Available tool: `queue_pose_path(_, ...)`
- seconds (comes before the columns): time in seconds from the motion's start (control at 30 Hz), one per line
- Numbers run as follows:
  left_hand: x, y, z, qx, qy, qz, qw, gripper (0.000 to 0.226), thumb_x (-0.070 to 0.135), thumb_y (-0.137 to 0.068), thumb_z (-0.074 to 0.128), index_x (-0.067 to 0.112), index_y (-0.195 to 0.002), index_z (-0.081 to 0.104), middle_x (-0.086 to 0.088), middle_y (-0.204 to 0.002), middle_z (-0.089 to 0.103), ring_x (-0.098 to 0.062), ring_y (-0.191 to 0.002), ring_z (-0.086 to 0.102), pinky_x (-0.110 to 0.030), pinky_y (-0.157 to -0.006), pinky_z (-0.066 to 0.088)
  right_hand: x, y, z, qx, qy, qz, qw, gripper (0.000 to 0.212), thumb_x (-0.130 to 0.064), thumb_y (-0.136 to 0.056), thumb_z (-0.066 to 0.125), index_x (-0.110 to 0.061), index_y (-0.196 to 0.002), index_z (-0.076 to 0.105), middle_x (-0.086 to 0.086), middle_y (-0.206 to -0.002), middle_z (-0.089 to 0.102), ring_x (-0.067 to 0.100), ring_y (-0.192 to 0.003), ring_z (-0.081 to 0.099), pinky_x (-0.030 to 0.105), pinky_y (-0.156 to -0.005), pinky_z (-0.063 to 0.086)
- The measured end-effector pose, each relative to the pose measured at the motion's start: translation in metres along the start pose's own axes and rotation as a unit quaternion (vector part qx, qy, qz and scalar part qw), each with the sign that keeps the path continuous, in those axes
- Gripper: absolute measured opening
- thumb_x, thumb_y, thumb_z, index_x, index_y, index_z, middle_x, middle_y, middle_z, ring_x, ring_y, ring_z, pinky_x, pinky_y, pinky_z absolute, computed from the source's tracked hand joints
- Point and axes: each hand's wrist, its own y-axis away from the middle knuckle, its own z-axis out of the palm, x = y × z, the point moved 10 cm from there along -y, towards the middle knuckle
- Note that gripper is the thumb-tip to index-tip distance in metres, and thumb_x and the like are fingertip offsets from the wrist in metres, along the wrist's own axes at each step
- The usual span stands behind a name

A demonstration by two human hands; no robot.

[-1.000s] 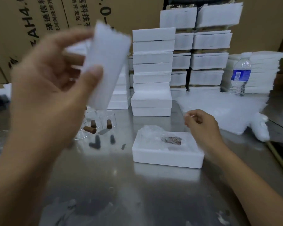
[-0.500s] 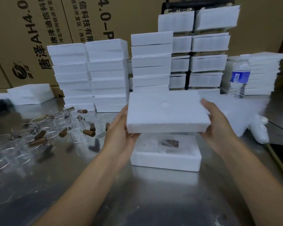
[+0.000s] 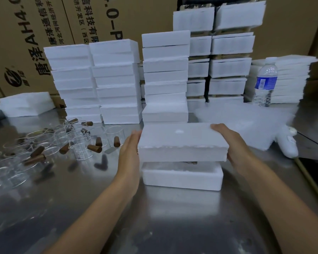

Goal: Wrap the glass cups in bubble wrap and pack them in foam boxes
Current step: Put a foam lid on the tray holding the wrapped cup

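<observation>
I hold a white foam lid (image 3: pixel 182 142) level, a little above the open foam box (image 3: pixel 182 178) on the steel table. My left hand (image 3: pixel 129 151) presses flat against the lid's left end with straight fingers. My right hand (image 3: pixel 231 142) grips the right end, its fingers curled over the top far corner. Only a sliver of the bubble-wrapped cup (image 3: pixel 190 163) shows in the gap between lid and box. Several bare glass cups (image 3: pixel 44 145) with brown handles lie scattered at the left.
Stacks of foam boxes (image 3: pixel 116 81) line the back of the table, with cardboard cartons (image 3: pixel 35 33) behind them. Bubble wrap sheets (image 3: pixel 246 123) lie at the right, beside a water bottle (image 3: pixel 264 83) and a white hand tool (image 3: pixel 288 145). The table's right edge (image 3: pixel 308 180) is close.
The lid, held up in my left hand a second ago, came down into both hands and has sunk closer to the box, now covering almost all of the wrapped cup.
</observation>
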Motion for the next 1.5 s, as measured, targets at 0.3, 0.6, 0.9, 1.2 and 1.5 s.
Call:
queue_pose_path(0.3,0.01,0.012,0.007,-0.035,-0.031,0.088,0.995,0.022,0.031,-0.097,0.046,0.045,-0.102,0.062,0.019,-0.115,0.062,-0.011,-0.121,0.052,-0.044,-0.111,0.033,0.001,-0.006,-0.008,-0.001,-0.026,-0.003,1.0,0.052,-0.04,-0.07,0.059,0.005,-0.095,0.052,0.022,-0.083,0.062,0.031,-0.076,0.056,0.034,-0.075,0.037)
queue_pose_path(0.6,-0.008,-0.014,-0.001,-0.034,-0.019,0.012,0.999,0.021,0.026,-0.092,0.052,0.033,-0.103,0.068,0.001,-0.123,0.064,-0.021,-0.122,0.053,-0.046,-0.111,0.032,-0.007,0.003,0.003,-0.052,0.041,-0.06,0.996,0.034,-0.052,-0.063,0.058,-0.023,-0.071,0.044,0.004,-0.078,0.039,0.022,-0.079,0.039,0.036,-0.075,0.029)
queue_pose_path(0.9,-0.025,-0.026,0.005,-0.087,-0.028,-0.047,0.995,0.029,0.022,-0.093,0.048,0.02,-0.117,0.064,-0.006,-0.118,0.067,-0.026,-0.115,0.059,-0.033,-0.09,0.043,0.005,-0.004,-0.004,-0.051,0.103,-0.056,0.992,0.017,-0.035,-0.08,0.054,-0.021,-0.071,0.053,-0.011,-0.065,0.055,0.016,-0.077,0.05,0.031,-0.071,0.036)
queue_pose_path(1.2,-0.028,-0.03,0.018,-0.204,-0.022,-0.071,0.976,0.038,0.02,-0.096,0.042,0.011,-0.131,0.055,-0.013,-0.128,0.061,-0.028,-0.117,0.057,-0.031,-0.085,0.045,0.023,-0.002,0.006,-0.097,0.01,0.02,0.995,0.035,-0.032,-0.067,0.058,-0.013,-0.095,0.068,0.002,-0.08,0.07,0.015,-0.07,0.063,0.025,-0.057,0.046)
queue_pose_path(1.5,-0.026,-0.03,0.01,-0.198,-0.061,-0.052,0.977,0.023,0.02,-0.095,0.049,0.02,-0.114,0.062,0.0,-0.105,0.072,-0.019,-0.101,0.064,-0.036,-0.093,0.045,0.029,-0.003,-0.004,-0.059,0.008,0.067,0.996,0.021,-0.035,-0.066,0.064,-0.017,-0.075,0.068,0.009,-0.077,0.057,0.024,-0.069,0.05,0.03,-0.057,0.041)
